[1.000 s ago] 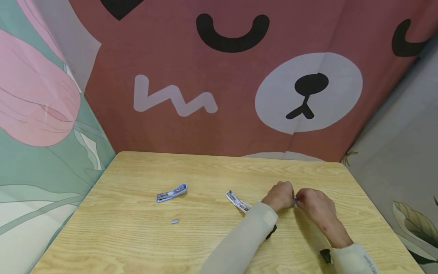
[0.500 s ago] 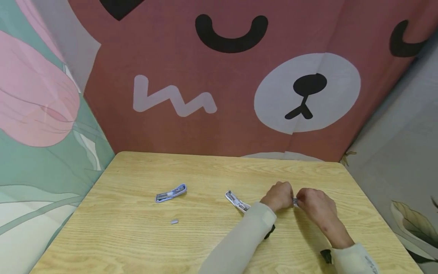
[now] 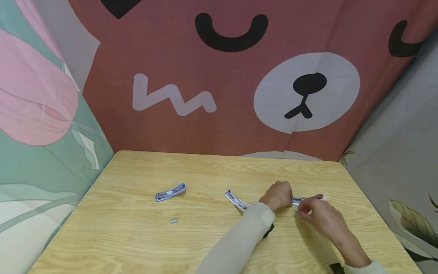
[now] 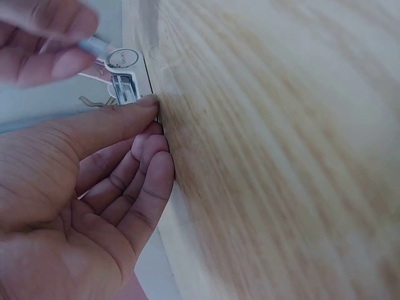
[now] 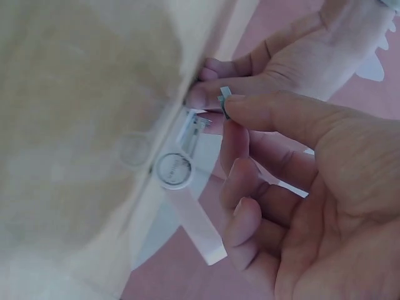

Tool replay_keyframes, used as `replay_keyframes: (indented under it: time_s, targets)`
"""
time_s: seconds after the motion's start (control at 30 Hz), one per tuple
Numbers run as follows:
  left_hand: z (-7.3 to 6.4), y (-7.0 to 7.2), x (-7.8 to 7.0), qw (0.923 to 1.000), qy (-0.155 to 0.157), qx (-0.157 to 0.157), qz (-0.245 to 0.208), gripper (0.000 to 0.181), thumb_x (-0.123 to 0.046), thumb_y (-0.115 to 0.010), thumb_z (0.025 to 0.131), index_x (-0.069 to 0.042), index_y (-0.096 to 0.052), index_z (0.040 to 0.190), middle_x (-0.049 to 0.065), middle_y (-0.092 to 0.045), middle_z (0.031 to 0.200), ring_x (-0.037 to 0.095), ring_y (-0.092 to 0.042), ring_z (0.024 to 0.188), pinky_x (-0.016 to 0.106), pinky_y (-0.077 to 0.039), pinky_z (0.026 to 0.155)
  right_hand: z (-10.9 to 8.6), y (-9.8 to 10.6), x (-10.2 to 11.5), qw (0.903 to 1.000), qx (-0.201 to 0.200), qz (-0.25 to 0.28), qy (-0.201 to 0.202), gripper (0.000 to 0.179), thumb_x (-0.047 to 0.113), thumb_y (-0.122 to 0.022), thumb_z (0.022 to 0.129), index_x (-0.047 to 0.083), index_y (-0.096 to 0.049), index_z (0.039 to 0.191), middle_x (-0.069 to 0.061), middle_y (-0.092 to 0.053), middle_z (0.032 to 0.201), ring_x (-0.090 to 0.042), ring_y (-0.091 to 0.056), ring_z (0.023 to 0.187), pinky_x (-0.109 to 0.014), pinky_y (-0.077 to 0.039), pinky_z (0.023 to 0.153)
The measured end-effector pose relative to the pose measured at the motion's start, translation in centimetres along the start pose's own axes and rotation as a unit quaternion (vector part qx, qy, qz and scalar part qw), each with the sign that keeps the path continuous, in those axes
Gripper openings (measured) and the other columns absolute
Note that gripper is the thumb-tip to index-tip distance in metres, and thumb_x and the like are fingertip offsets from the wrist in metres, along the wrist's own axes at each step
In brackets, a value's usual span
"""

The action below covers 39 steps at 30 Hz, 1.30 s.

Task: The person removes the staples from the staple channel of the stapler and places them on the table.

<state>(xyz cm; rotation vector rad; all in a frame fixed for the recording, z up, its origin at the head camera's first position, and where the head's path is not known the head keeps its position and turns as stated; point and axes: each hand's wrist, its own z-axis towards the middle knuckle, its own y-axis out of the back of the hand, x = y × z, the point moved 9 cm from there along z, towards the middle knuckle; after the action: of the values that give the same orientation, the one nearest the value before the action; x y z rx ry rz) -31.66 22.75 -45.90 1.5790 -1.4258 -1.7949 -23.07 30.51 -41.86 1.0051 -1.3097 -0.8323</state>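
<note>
Held down at the table's right side is a small pale pink-and-white stapler (image 5: 175, 170), its cover swung open and its metal magazine showing. My left hand (image 3: 278, 196) pinches one end of it between thumb and forefinger, the other fingers curled beneath, as the left wrist view shows. Just over the magazine, my right hand (image 5: 325, 187) pinches a short strip of staples (image 5: 225, 97) between thumb and forefinger, apart from the stapler. Near my left forearm an opened white stapler (image 3: 236, 200) lies partly covered by the sleeve.
Left of centre on the wooden table (image 3: 119, 228) lies an opened blue stapler (image 3: 170, 192). A short grey staple strip (image 3: 173, 220) lies in front of it. A printed fabric backdrop (image 3: 171, 133) stands along the table's far edge.
My right hand has drawn back toward the lower right, the staple strip now showing in its fingertips. More of the opened stapler has come into sight. The left hand has barely moved.
</note>
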Motion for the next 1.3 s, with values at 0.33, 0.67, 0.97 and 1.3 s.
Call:
replay_keyframes:
  time_s: [0.33, 0.67, 0.97, 1.3]
  targets:
    - [-0.2, 0.7, 0.4, 0.9999, 0.001, -0.008, 0.010, 0.020, -0.011, -0.086, 0.080, -0.020, -0.072, 0.069, -0.009, -0.059, 0.071, 0.009, -0.054, 0.064, 0.025, -0.044, 0.056, -0.6, -1.8, -0.3, 0.9995, 0.027, 0.015, 0.011, 0.011, 0.010, -0.081, 0.087, 0.017, -0.072, 0.088, 0.007, -0.070, 0.083, -0.014, -0.065, 0.075, -0.041, -0.051, 0.062]
    - [-0.4, 0.5, 0.2, 1.0000, 0.004, -0.005, -0.001, 0.023, -0.009, -0.086, 0.078, -0.020, -0.069, 0.069, -0.008, -0.059, 0.070, 0.010, -0.053, 0.062, 0.025, -0.043, 0.054, -1.0, -2.4, -1.1, 0.9986, 0.049, 0.020, -0.007, 0.014, 0.010, -0.081, 0.087, 0.017, -0.069, 0.088, 0.006, -0.069, 0.083, -0.014, -0.064, 0.076, -0.043, -0.051, 0.064]
    - [-0.7, 0.2, -0.1, 0.9999, 0.008, -0.004, 0.010, 0.023, -0.010, -0.086, 0.079, -0.020, -0.068, 0.072, -0.007, -0.058, 0.074, 0.010, -0.053, 0.065, 0.025, -0.043, 0.056, -1.3, -2.5, -1.6, 0.9974, 0.061, 0.035, -0.017, 0.014, 0.010, -0.080, 0.088, 0.012, -0.069, 0.097, 0.003, -0.070, 0.085, -0.016, -0.065, 0.077, -0.043, -0.052, 0.065]
    - [-1.4, 0.5, -0.2, 0.9997, -0.007, 0.019, -0.009, 0.012, -0.008, -0.076, 0.088, -0.018, -0.072, 0.093, -0.006, -0.064, 0.089, 0.010, -0.057, 0.075, 0.028, -0.046, 0.062, -1.6, -1.6, -1.6, 0.9967, 0.071, 0.021, -0.033, 0.035, 0.025, -0.078, 0.092, 0.006, -0.067, 0.119, -0.002, -0.070, 0.093, -0.018, -0.064, 0.080, -0.046, -0.052, 0.064]
